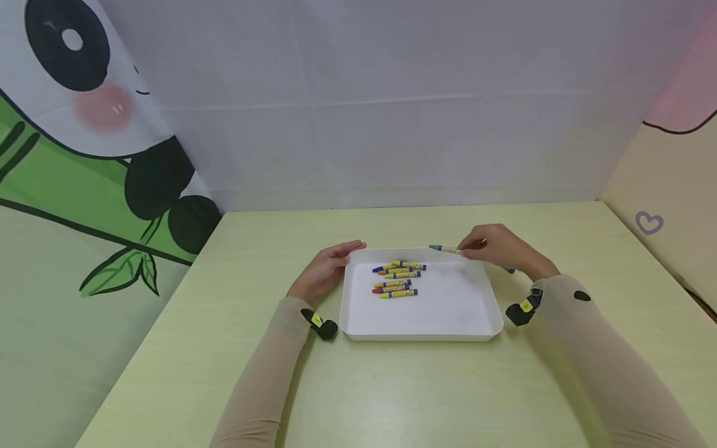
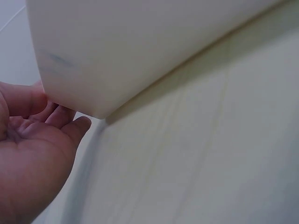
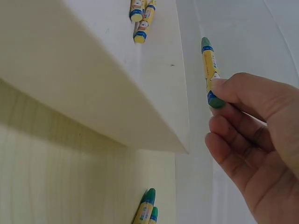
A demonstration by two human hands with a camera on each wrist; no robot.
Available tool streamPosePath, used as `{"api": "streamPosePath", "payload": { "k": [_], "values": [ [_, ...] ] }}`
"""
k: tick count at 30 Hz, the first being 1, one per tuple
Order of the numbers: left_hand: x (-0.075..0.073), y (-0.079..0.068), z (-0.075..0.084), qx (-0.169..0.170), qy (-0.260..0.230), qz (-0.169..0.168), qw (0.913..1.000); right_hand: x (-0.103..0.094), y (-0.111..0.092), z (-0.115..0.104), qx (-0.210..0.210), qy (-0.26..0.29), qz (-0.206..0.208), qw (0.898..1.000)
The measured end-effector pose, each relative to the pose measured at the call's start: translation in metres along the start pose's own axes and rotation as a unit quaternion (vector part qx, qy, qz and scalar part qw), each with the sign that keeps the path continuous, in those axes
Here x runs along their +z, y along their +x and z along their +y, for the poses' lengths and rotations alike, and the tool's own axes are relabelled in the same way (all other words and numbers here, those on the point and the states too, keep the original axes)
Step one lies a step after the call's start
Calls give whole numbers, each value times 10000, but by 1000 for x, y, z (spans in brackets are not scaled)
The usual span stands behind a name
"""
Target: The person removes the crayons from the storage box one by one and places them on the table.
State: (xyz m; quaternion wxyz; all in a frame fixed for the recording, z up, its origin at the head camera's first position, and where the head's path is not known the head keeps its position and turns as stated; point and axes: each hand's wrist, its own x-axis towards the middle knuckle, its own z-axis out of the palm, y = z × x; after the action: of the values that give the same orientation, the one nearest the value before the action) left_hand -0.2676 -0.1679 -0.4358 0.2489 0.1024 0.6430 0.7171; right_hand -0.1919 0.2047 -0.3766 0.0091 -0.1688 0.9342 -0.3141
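A white tray [image 1: 448, 311] stands on the table, with several paper-wrapped crayons [image 1: 398, 294] lying in its left half, their tips yellow, orange, red and blue. My left hand [image 1: 327, 267] rests against the tray's back left corner. Its fingers reach out past that corner, and the left wrist view has the hand [image 2: 37, 144] touching the tray's outer wall [image 2: 117, 51]. Above the back rim, my right hand [image 1: 501, 247] pinches a green crayon [image 3: 210, 70] near its rear end between thumb and fingers. The crayon's green tip points left in the head view.
Outside the tray on the right, more green crayons [image 3: 146, 207] lie on the wooden table [image 1: 403, 392]; in the head view the right hand and wrist mostly hide them. A pale cloth wall [image 1: 358, 149] rises behind the table, and printed panels flank it.
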Motion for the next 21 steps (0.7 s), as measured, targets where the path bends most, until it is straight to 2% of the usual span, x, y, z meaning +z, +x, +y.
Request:
{"api": "streamPosePath", "payload": {
  "k": [6,21],
  "values": [
    [0,1,0,-25,16,26,10000,-6,-10,14,221,-219,262,9992],
    [-1,2,-2,-27,-22,-10,10000,-14,-33,43,633,-262,541,9962]
  ]
}}
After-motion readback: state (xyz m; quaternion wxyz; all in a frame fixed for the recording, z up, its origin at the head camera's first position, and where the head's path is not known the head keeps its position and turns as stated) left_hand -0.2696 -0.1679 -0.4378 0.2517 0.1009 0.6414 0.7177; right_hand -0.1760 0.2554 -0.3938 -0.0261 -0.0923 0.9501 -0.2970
